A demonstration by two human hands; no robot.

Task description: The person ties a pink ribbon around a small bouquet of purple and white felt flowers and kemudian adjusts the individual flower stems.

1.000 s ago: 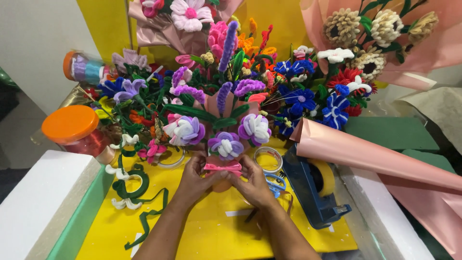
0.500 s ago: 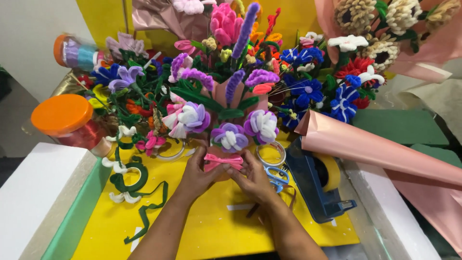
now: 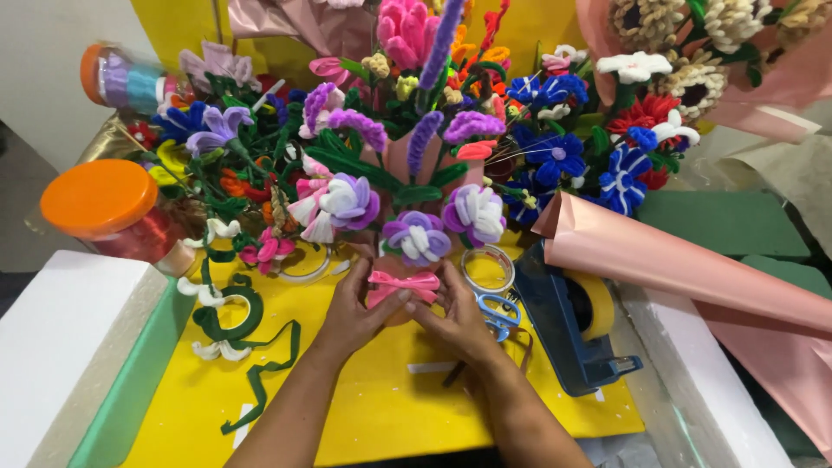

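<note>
A yellow board [image 3: 381, 416] is covering the worktop between white foam blocks [image 3: 61, 329], while a pale wall [image 3: 43, 52] is rising behind its far left corner and grey floor [image 3: 17, 199] is showing beyond its left edge.

Craft workshop, handmade-flower bench. Evidence: yellow sheet-covered table [image 3: 364, 416] crowded with fuzzy pipe-cleaner flowers in purple, blue, pink and white [image 3: 416, 173], loose green ribbon strips [image 3: 260, 381], a dark blue desktop tape dispenser [image 3: 568, 325], blue-handled scissors [image 3: 497, 312], a roll of glossy pink wrapping paper [image 3: 685, 260] and an orange-lidded clear plastic jar [image 3: 108, 208]. Dark green floral foam blocks [image 3: 724, 221] sit at right.
</note>
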